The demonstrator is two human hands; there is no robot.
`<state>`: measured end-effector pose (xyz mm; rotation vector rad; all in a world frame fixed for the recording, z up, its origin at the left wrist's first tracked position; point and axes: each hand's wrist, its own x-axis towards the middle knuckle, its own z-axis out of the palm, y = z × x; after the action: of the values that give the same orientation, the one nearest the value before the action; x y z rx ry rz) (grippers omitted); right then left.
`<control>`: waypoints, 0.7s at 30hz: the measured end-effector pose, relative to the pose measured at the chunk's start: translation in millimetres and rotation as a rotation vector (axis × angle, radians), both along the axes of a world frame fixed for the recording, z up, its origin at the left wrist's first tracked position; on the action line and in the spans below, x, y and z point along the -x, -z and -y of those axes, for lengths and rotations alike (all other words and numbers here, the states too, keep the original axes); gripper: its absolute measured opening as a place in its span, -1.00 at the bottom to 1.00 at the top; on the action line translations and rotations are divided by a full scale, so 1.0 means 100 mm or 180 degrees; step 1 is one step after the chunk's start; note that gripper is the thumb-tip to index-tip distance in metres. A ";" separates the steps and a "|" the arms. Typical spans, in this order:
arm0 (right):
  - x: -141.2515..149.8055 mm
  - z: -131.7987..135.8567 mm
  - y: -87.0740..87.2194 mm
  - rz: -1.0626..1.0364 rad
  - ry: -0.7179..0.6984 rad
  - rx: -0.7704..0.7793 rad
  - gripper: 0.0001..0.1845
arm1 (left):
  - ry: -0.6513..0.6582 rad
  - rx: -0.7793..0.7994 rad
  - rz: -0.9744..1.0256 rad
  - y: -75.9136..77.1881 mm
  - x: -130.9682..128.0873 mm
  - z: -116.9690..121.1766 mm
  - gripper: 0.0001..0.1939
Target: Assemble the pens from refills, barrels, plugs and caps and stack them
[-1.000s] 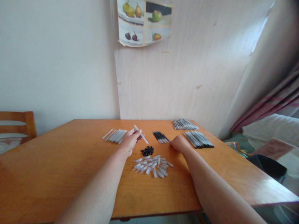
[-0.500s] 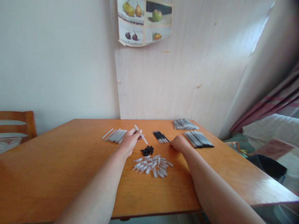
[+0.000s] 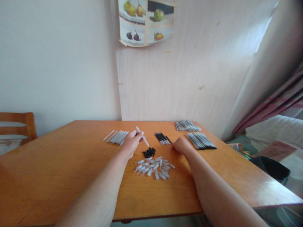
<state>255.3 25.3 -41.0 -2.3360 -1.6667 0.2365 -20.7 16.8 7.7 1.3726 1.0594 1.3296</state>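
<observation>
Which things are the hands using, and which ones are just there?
Part of the work, it seems:
white tube in the left hand
dark stick at the right hand
black sticks
other white tubes
small black pieces
small whitish pieces
grey sticks

Just around:
fruit pictures
wooden chair
curtain
black container

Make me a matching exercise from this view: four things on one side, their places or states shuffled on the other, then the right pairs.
Things:
1. Left hand
2. Black bits
3. White caps
4. Fruit picture

Places and states:
A. scattered, nearest the front edge of the table
B. up on the wall
C. holding a slanted white stick
D. in a small, tight heap

Right pairs: 1-C, 2-D, 3-A, 4-B
</observation>
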 end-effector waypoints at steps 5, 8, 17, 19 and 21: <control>-0.06 -0.01 0.00 -0.0153 0.0086 -0.0005 -0.69 | -0.0011 -0.0023 -0.0035 0.00 0.00 0.00 -0.70; -0.14 0.02 -0.02 -0.0234 0.0078 -0.0052 -0.68 | -0.0026 -0.0030 -0.0091 0.01 0.00 0.00 -0.71; -0.15 0.10 -0.09 -0.0238 0.0068 -0.0005 -0.70 | -0.0037 -0.0061 -0.0118 0.01 0.00 -0.01 -0.68; -0.14 0.11 -0.11 -0.0180 0.0082 0.0022 -0.71 | -0.0035 -0.0059 -0.0136 0.01 0.00 -0.01 -0.70; -0.13 0.11 -0.12 -0.0104 0.0112 0.0056 -0.70 | -0.0033 -0.0052 -0.0145 0.01 0.00 0.00 -0.70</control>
<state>268.5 14.4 -28.8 -2.3590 -1.6136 0.2817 -20.6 17.2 6.8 1.4173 1.0895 1.3226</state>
